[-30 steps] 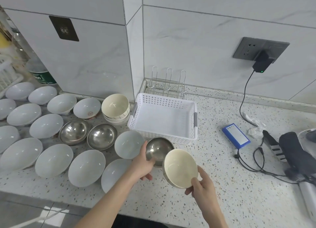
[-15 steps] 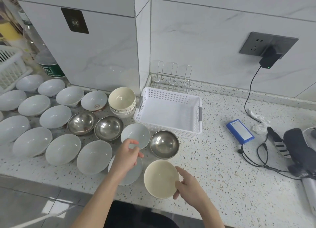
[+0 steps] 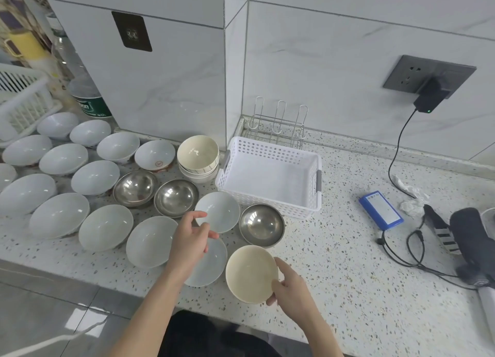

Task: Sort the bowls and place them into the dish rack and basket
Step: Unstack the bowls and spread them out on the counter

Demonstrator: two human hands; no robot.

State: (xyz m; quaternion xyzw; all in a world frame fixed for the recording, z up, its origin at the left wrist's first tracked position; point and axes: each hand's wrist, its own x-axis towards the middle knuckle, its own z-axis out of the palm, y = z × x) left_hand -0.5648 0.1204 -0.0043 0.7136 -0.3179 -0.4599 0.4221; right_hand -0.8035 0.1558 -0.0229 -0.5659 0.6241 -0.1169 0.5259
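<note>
Head view: right hand [image 3: 290, 289] held the cream bowl [image 3: 250, 272]; left hand [image 3: 191, 240] hovered loose (sorting barely begun); basket [image 3: 270, 185] likely next.

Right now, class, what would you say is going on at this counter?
A person is sorting bowls on a speckled counter. The right hand grips a cream bowl by its rim, near the counter's front edge. The left hand hovers with loosely curled fingers over the pale white bowls, holding nothing. Many bowls, white and steel, sit spread out to the left. The white basket and the wire dish rack behind it hold no bowls yet.
</note>
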